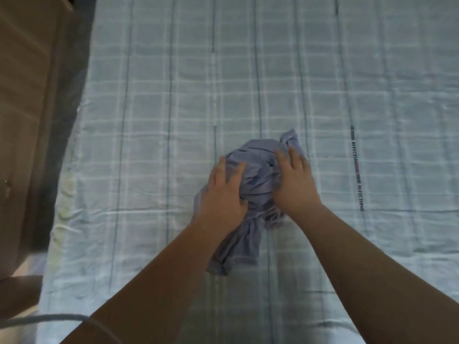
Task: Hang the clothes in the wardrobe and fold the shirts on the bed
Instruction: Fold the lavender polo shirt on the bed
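Pressing on a crumpled blue shirt (258, 182), mid-bed (149, 108): left hand (224, 187) & right hand (295, 180), one either side, fingers (294, 158) spread fairly straight over the bundle.

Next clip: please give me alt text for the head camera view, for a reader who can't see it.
A person's left hand and right hand rest on either side of a crumpled blue-grey shirt lying on a light blue checked bed sheet. A brown surface runs along the picture's left edge.
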### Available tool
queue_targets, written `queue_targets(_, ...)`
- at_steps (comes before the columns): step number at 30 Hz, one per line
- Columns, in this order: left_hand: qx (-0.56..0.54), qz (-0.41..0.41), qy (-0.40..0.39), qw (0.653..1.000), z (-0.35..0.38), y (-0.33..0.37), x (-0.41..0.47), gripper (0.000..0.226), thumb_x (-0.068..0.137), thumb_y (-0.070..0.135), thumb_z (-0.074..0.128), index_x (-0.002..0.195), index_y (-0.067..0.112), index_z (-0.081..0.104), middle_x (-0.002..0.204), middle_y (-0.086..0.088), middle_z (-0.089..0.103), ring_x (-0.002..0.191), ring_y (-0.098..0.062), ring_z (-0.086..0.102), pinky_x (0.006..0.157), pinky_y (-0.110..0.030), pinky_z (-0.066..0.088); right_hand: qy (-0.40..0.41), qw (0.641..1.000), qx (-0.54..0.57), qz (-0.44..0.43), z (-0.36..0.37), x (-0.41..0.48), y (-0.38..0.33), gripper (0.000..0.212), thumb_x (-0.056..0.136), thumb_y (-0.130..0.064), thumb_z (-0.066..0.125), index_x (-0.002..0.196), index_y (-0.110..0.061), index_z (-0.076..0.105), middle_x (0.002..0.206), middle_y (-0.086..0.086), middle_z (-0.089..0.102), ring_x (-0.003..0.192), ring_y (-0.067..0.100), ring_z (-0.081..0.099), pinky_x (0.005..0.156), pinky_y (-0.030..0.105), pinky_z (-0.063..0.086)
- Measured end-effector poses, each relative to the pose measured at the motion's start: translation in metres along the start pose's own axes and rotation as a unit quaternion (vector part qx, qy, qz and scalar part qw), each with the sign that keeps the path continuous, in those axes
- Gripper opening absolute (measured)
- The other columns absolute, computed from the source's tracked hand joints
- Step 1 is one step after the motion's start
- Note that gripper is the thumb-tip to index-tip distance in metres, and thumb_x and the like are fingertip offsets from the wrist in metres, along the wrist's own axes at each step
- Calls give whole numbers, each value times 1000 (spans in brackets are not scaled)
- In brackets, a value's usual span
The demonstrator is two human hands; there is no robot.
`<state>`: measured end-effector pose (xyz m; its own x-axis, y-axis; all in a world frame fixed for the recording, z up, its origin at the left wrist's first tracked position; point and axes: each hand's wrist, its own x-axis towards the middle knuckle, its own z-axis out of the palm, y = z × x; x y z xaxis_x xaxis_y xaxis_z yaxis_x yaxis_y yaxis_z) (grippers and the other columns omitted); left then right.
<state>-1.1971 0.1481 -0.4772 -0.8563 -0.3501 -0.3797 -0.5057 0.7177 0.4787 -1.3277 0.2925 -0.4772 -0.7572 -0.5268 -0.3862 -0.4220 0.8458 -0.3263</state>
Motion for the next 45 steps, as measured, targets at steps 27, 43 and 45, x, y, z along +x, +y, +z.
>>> queue_targets(27,-226,-42,-171,958,8,-1,-50,54,72,42,87,116,29,58,92,19,62,79,9,59,64,-2,40,86,761,536,354,30,-111,54,20,95,-15,47,113,-14,57,99,10,62,76,25,62,69,41,56)
queue_targets(43,-20,-59,91,994,-186,71,-188,25,102,38,45,114,29,66,99,4,70,89,-18,61,76,-35,49,-37,744,642,182,-122,-202,-20,15,96,-9,53,100,-16,65,86,5,71,65,15,68,50,29,52)
queue_targets(45,-39,-45,135,989,-216,77,-208,21,102,31,48,102,21,67,89,1,68,83,-20,59,69,-30,45,-43,764,626,151,-137,-219,-34,13,94,-12,57,103,-12,66,89,7,70,70,16,66,51,28,53)
